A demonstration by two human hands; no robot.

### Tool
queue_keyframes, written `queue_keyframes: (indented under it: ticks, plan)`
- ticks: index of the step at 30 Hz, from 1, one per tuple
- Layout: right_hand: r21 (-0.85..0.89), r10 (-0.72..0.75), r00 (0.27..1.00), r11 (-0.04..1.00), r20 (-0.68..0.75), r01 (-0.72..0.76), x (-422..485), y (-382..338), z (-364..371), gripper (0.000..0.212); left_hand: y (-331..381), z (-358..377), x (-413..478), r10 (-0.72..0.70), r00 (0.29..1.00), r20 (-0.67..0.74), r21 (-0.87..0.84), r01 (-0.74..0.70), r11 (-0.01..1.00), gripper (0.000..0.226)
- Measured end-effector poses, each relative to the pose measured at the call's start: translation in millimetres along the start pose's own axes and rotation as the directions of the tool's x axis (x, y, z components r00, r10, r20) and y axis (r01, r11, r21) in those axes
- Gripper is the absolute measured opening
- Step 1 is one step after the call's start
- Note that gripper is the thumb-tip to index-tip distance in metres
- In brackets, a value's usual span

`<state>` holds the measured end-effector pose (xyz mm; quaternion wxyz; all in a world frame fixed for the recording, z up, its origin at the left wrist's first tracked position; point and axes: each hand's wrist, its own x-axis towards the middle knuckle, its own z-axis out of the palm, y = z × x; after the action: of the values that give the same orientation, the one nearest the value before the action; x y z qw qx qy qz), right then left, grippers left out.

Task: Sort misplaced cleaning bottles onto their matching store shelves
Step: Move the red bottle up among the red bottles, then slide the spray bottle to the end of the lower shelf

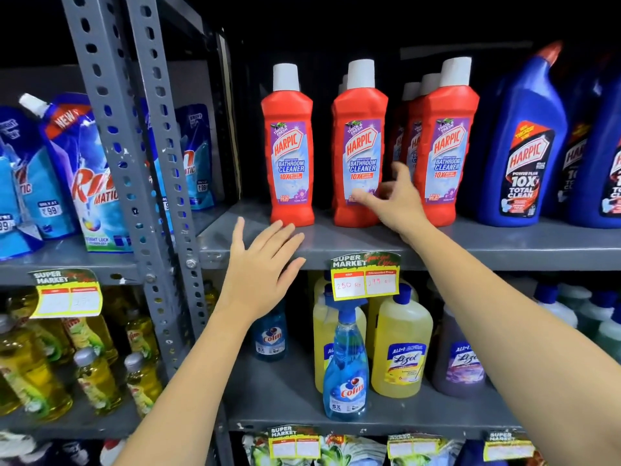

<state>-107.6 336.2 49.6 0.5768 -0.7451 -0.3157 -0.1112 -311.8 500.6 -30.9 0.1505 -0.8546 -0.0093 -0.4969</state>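
Note:
Three red Harpic bathroom cleaner bottles stand at the front of the grey upper shelf (pixel 336 242): left one (pixel 289 153), middle one (pixel 359 149), right one (pixel 445 146), with more red bottles behind. My right hand (pixel 393 200) is open, fingers spread, between the middle and right bottles, just in front of them. My left hand (pixel 260 267) is open, palm down over the shelf's front edge, just below the left bottle. Neither hand holds anything. On the lower shelf stand a blue Colin spray bottle (pixel 346 364) and yellow Lizol bottles (pixel 401 348).
Blue Harpic toilet cleaner bottles (pixel 524 142) fill the upper shelf's right end. Perforated grey uprights (pixel 134 156) separate the left bay, which holds Rin pouches (pixel 80 183) above and yellow dish-liquid bottles (pixel 94 375) below. A price tag (pixel 364 279) hangs from the shelf edge.

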Motion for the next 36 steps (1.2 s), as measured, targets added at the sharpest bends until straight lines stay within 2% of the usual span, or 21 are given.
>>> queue_keyframes:
  ticks: [2,4,6,7,8,10,11,13,15,17,20,23,26,29,33,36]
  plan:
    - [0.082,-0.103,0.965,0.989,-0.242,0.126,-11.4,-12.6,-7.1,0.064,3.0,-6.4,-12.0,-0.002,0.999,-0.051,-0.018,0.001,1.000,0.038]
    - [0.172,-0.202,0.850,0.932,-0.487,0.320,-33.6,-23.4,-16.0,0.032,13.3,-9.7,-36.8,-0.032,0.993,-0.116,-0.071,0.024,0.997,0.036]
    - [0.173,-0.290,0.728,0.855,-0.621,0.489,-64.5,-22.8,-22.8,0.017,27.1,-4.7,-76.3,-0.048,0.995,-0.090,-0.153,0.034,0.988,0.034]
    - [0.164,-0.337,0.697,0.822,-0.633,0.546,-82.7,-15.5,-22.6,0.016,33.8,1.1,-100.6,-0.054,0.998,-0.018,-0.195,0.050,0.980,0.034]
    - [0.160,-0.372,0.694,0.804,-0.617,0.573,-100.9,-2.1,-20.6,0.015,40.2,9.2,-125.9,-0.064,0.994,0.084,-0.227,0.082,0.970,0.035]
    - [0.158,-0.383,0.755,0.831,-0.532,0.533,-140.0,34.9,-11.9,0.012,51.4,29.5,-179.5,-0.112,0.934,0.340,-0.218,0.194,0.957,0.040]
    - [0.154,-0.357,0.804,0.866,-0.476,0.475,-158.6,55.1,-5.9,0.012,55.6,38.4,-203.4,-0.148,0.865,0.479,-0.174,0.259,0.950,0.044]
    - [0.134,-0.257,0.908,0.940,-0.331,0.315,-189.3,95.5,8.3,0.010,61.0,54.7,-242.9,-0.219,0.684,0.696,-0.074,0.372,0.925,0.053]
    - [0.088,-0.129,0.976,0.985,-0.175,0.146,-208.5,126.3,21.5,0.014,60.8,67.7,-270.1,-0.265,0.562,0.783,0.001,0.426,0.905,0.059]
    - [0.027,-0.069,0.996,0.997,-0.055,0.071,-218.0,148.2,31.5,0.024,58.8,75.3,-282.5,-0.295,0.507,0.810,0.054,0.437,0.898,0.065]
    - [0.027,0.011,1.000,1.000,-0.003,-0.011,-221.5,167.1,40.9,0.034,56.2,87.0,-289.4,-0.287,0.500,0.817,0.078,0.398,0.914,0.073]
    - [-0.005,0.094,0.992,0.996,0.087,-0.093,-220.7,178.0,48.9,0.043,53.7,95.3,-290.7,-0.287,0.536,0.794,0.078,0.378,0.922,0.078]
    - [-0.061,0.194,0.946,0.981,0.261,-0.184,-222.2,183.7,55.7,0.057,53.9,94.4,-289.9,-0.275,0.564,0.779,0.046,0.386,0.921,0.078]
    - [-0.093,0.263,0.889,0.965,0.374,-0.246,-227.0,188.8,60.8,0.057,55.8,90.5,-289.8,-0.267,0.542,0.797,0.023,0.413,0.910,0.075]
    - [-0.126,0.275,0.891,0.961,0.361,-0.245,-233.3,183.1,66.1,0.060,58.2,87.9,-294.4,-0.285,0.484,0.827,0.019,0.483,0.876,0.068]
    - [-0.142,0.260,0.909,0.964,0.326,-0.224,-240.2,176.3,75.1,0.060,61.0,90.0,-299.1,-0.306,0.490,0.816,0.012,0.515,0.857,0.061]
